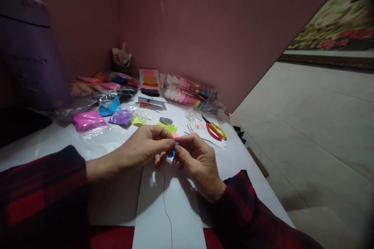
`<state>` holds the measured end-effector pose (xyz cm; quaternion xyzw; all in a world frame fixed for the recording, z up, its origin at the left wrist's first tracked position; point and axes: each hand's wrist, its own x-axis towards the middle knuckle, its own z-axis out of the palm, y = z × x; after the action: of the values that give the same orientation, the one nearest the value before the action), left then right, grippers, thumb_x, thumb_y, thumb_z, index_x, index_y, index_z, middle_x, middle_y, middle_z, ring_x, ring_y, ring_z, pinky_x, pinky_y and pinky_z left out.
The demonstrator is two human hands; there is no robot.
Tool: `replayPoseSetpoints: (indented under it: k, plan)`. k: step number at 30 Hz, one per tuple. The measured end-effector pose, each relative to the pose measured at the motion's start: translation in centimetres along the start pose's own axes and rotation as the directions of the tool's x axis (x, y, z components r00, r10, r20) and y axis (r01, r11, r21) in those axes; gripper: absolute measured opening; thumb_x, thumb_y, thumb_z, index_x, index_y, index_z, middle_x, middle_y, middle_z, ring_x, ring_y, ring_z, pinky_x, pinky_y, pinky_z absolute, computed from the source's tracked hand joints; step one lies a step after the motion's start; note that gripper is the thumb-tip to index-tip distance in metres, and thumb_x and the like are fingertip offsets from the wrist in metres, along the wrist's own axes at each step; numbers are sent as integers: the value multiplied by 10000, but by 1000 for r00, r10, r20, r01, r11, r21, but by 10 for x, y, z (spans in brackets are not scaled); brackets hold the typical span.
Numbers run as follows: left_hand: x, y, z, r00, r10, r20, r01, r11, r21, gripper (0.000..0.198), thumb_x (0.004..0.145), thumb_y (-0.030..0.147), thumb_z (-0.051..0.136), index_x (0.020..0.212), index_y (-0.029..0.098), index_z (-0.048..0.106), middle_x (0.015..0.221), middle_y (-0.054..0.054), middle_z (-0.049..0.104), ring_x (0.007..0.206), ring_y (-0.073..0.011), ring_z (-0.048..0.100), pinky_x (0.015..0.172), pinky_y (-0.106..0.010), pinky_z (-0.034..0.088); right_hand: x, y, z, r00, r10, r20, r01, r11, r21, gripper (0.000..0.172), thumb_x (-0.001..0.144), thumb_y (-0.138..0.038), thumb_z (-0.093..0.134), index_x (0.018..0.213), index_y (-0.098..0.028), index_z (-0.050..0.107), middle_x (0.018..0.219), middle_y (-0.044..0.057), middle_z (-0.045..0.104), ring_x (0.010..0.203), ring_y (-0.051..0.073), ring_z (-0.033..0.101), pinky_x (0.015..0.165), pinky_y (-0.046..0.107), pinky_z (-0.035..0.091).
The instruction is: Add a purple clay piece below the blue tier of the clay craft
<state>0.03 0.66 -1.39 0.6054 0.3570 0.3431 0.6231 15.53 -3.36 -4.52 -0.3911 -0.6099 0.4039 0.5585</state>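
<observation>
My left hand and my right hand meet above a white paper strip. Between their fingertips is a small purple piece, pinched by both; it looks like soft modelling clay. Beneath and behind the fingers, textured patches lie on the paper: a grey one, a yellow-green one and a blue one, with a bit of pink partly covered. A thin wavy dark line runs down the strip toward me; whether it is drawn or a thread I cannot tell.
Left of the hands lie bags of pink, blue, purple and yellow-green clay. Red-and-yellow scissors rest on the right. Behind stand a colour-striped card and packs of many colours.
</observation>
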Motion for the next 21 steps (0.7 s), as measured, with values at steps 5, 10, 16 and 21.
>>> replayPoseSetpoints:
  k: [5,10,16,21]
  plan:
    - [-3,0,3,999,8,-39,-8,1000,2,65,679,200,625,673,153,581,414,44,559,349,-88,483,391,-200,373,-1,-2,1,1000,-7,-6,7,1000,-22,62,839,-234,641,866,-182,618,688,-19,622,541,90,564,469,212,440]
    - [-5,3,4,993,39,-114,-39,999,2,66,688,193,628,695,143,586,464,38,585,369,-78,480,409,-201,378,0,-4,2,999,-6,-42,5,1000,-28,60,822,-214,652,825,-177,605,692,-15,639,524,84,559,466,208,437]
    - [-4,3,2,993,35,-115,-37,999,-20,95,720,220,635,727,128,613,536,14,612,412,-84,490,429,-215,400,2,-6,1,994,36,-99,-37,999,-9,87,800,-225,665,799,-175,593,665,-11,643,486,86,542,437,207,428]
    - [-3,2,2,996,10,-87,-13,999,-37,156,707,259,681,773,119,662,583,0,617,462,-86,488,428,-200,381,4,-2,-1,992,73,-102,-72,997,5,113,823,-273,653,828,-180,588,648,-21,614,471,87,536,407,200,421]
